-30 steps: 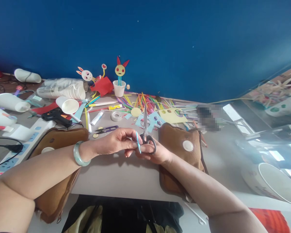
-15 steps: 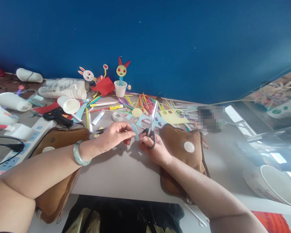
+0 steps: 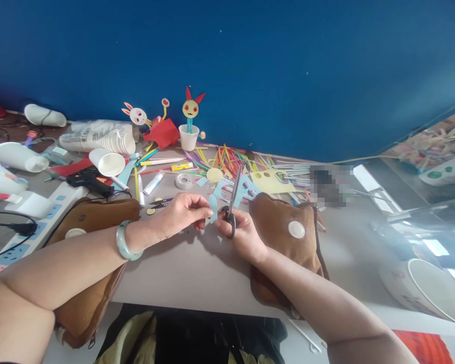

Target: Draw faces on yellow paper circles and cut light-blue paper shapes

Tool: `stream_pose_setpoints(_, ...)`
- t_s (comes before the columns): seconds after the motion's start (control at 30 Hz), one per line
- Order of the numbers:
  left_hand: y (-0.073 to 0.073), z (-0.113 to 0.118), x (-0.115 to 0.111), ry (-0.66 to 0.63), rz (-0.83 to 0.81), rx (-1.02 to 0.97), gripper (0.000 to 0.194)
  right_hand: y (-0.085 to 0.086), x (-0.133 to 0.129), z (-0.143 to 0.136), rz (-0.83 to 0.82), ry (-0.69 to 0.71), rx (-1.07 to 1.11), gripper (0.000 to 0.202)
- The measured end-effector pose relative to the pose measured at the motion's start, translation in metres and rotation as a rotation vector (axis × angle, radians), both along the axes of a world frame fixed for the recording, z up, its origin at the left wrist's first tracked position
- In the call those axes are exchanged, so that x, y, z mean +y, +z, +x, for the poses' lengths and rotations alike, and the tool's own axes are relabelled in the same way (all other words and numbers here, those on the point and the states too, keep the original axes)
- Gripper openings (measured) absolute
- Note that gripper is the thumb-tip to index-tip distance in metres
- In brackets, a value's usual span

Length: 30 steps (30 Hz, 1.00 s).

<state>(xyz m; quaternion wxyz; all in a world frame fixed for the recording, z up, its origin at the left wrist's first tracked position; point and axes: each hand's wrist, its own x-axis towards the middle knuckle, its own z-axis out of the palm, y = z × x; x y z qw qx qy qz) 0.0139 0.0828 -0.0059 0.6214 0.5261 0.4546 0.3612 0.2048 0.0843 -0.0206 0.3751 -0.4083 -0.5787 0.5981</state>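
A small light-blue paper piece (image 3: 213, 209) is pinched between the thumb and fingers of my left hand (image 3: 187, 212), above the middle of the table. Just to its right, my right hand (image 3: 244, 235) is closed around black-handled scissors (image 3: 235, 192), their blades pointing up and away from me. The blades look nearly together and stand apart from the paper. Beyond the hands lies a blue sheet with round holes (image 3: 246, 189), beside a yellow sheet with holes (image 3: 275, 182) and a yellow paper disc (image 3: 214, 175).
Brown cushions lie under my left forearm (image 3: 94, 217) and beside my right wrist (image 3: 288, 242). A paper cup with a rabbit-eared puppet (image 3: 189, 136) stands by the blue wall. A glue gun (image 3: 89, 179), power strip (image 3: 34, 232), tape roll (image 3: 184, 181) and pipe cleaners (image 3: 227, 159) are spread about.
The scissors have turned in my right hand, so the blades show narrower and the handles more edge-on. The blue paper has tilted slightly in my left hand.
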Motion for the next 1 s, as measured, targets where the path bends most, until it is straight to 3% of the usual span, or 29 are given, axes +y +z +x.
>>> stream_pose_setpoints(0.3,0.004,0.0,0.001,0.054,-0.029,-0.094,0.02,-0.002,0.0,0.0,-0.015,0.011,-0.022,0.04)
stream_pose_setpoints(0.53,0.012,-0.014,0.015,0.23,0.146,-0.027,0.018,-0.004,0.001,0.002,0.026,0.254,-0.079,0.054)
stream_pose_setpoints(0.67,0.01,-0.016,0.018,0.25,0.169,-0.065,0.017,-0.005,0.0,0.001,0.024,0.356,-0.188,0.064)
stream_pose_setpoints(1.0,0.011,-0.016,0.018,0.244,0.109,-0.21,0.018,-0.004,-0.001,0.0,0.038,0.362,-0.23,0.066)
